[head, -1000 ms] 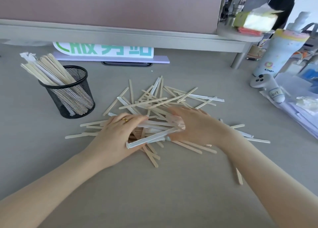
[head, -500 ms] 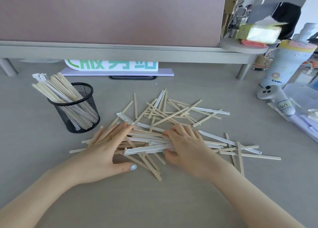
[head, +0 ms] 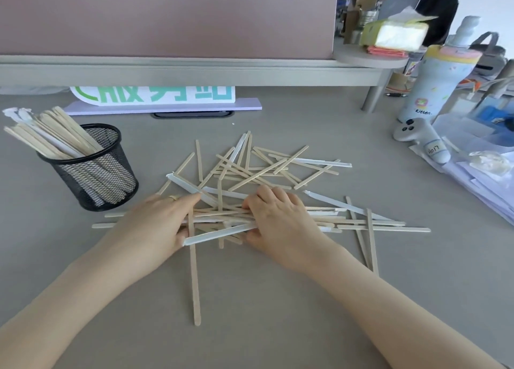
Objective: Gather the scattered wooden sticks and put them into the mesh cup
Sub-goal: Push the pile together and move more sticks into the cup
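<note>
A loose pile of wooden sticks point(head: 267, 171), some in white paper sleeves, lies spread over the grey desk. My left hand point(head: 155, 224) and my right hand point(head: 281, 218) face each other across the near side of the pile, each closed on an end of a sideways bundle of sticks point(head: 219, 218). One long stick point(head: 194, 279) points toward me from under the bundle. The black mesh cup point(head: 94, 179) stands at the left, holding several sticks that lean out to the left.
A raised shelf point(head: 194, 71) runs along the back with a green-lettered sign point(head: 153, 96) beneath it. At the right stand a pastel bottle point(head: 434, 85), a white controller point(head: 422, 140) and stacked papers point(head: 478, 179). A tissue pack point(head: 395, 34) sits on the shelf.
Both hands have drawn in on the sticks and closed around a bundle. A long stick now lies pointing toward me, and the view has tilted downward.
</note>
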Demonstrator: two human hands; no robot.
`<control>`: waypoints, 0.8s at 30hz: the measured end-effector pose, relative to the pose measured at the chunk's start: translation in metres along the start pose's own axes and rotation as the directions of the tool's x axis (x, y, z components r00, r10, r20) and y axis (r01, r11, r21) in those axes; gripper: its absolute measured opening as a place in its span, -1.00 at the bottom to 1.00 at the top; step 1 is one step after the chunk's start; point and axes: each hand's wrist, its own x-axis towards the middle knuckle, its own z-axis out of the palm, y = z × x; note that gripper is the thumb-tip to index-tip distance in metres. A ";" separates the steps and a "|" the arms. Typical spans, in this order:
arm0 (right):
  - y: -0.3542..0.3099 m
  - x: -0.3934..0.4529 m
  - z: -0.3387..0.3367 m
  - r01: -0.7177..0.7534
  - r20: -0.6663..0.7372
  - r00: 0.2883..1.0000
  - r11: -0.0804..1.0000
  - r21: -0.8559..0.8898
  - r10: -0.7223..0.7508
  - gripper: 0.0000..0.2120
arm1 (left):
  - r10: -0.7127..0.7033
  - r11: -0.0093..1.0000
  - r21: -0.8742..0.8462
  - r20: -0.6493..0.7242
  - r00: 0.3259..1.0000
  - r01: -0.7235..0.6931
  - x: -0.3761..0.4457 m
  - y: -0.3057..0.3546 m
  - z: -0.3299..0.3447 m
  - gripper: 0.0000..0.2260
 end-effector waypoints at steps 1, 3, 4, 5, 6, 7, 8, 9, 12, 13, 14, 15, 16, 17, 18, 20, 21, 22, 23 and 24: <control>0.000 0.000 0.000 0.000 -0.008 1.000 1.000 -0.015 -0.001 -0.61 | 0.016 0.998 0.065 0.012 1.000 -0.016 0.003 0.005 -0.001 -0.58; -0.001 0.001 0.002 0.007 -0.025 1.000 0.999 -0.040 -0.008 -0.62 | 0.058 0.990 0.126 0.004 0.998 -0.058 0.005 0.013 0.001 -0.57; -0.001 0.000 0.002 0.008 -0.033 0.999 0.999 -0.039 -0.010 -0.63 | 0.071 0.991 0.117 -0.014 0.997 -0.069 0.005 0.016 0.003 -0.57; -0.002 0.000 0.002 0.001 -0.040 0.999 0.999 -0.033 -0.002 -0.64 | 0.066 0.992 0.108 -0.030 0.997 -0.062 0.007 0.019 0.005 -0.60; -0.003 -0.001 0.004 -0.008 -0.058 0.998 0.999 -0.032 0.006 -0.66 | 0.055 0.992 0.114 -0.041 0.998 -0.050 0.010 0.023 0.006 -0.63; -0.003 -0.001 0.005 -0.015 -0.091 0.996 0.999 -0.038 0.012 -0.67 | 0.035 0.991 0.129 -0.022 0.999 -0.031 0.013 0.025 0.006 -0.67; -0.002 0.000 0.006 -0.028 -0.123 0.992 0.998 -0.050 0.021 -0.68 | 0.018 0.988 0.152 0.003 1.000 -0.018 0.017 0.026 0.006 -0.71; -0.001 0.000 0.006 -0.042 -0.159 0.987 0.998 -0.050 0.034 -0.69 | 0.004 0.988 0.154 0.019 1.000 -0.007 0.022 0.028 0.006 -0.75; 0.004 0.001 0.005 -0.027 -0.175 0.984 0.999 -0.046 0.019 -0.66 | -0.035 0.998 0.054 0.057 0.998 0.032 0.028 0.028 0.005 -0.78; 0.007 0.001 0.004 -0.022 -0.176 0.984 0.999 -0.044 0.014 -0.65 | -0.039 0.999 0.026 0.066 0.997 0.038 0.028 0.028 0.004 -0.81; 0.009 0.002 0.004 -0.017 -0.205 0.979 0.998 -0.053 0.006 -0.66 | -0.044 0.999 0.010 0.074 0.996 0.043 0.027 0.027 0.003 -0.83; 0.011 0.003 0.004 -0.018 -0.236 0.972 0.997 -0.070 0.001 -0.66 | -0.046 0.999 0.006 0.077 0.996 0.045 0.028 0.027 0.003 -0.83; 0.012 0.004 0.003 -0.027 -0.252 0.968 0.997 -0.075 0.008 -0.66 | -0.045 0.999 0.005 0.069 0.997 0.045 0.028 0.026 0.003 -0.81; 0.013 0.006 0.003 -0.039 -0.254 0.967 0.997 -0.067 0.021 -0.66 | -0.036 0.999 0.002 0.055 0.998 0.036 0.029 0.025 0.004 -0.80; 0.015 0.007 0.004 -0.050 -0.252 0.967 0.997 -0.059 0.033 -0.67 | -0.027 1.000 -0.006 0.042 0.999 0.027 0.028 0.024 0.004 -0.80; 0.019 0.009 0.003 -0.077 -0.281 0.958 0.995 -0.066 0.055 -0.67 | 0.005 1.000 -0.015 0.012 1.000 -0.005 0.029 0.022 0.004 -0.83; 0.021 0.009 0.003 -0.091 -0.301 0.951 0.994 -0.065 0.067 -0.63 | 0.021 1.000 0.001 -0.001 1.000 -0.021 0.029 0.021 0.004 -0.82; 0.022 0.009 0.002 -0.101 -0.324 0.943 0.993 -0.060 0.077 -0.59 | 0.029 0.999 0.027 -0.004 1.000 -0.029 0.029 0.020 0.002 -0.79; 0.025 0.009 0.001 -0.110 -0.340 0.936 0.993 -0.053 0.086 -0.57 | 0.033 0.998 0.047 -0.012 0.999 -0.032 0.028 0.020 0.002 -0.77; 0.026 0.009 0.000 -0.124 -0.350 0.931 0.991 -0.044 0.101 -0.57 | 0.020 0.999 0.042 -0.029 0.999 -0.019 0.028 0.020 0.000 -0.76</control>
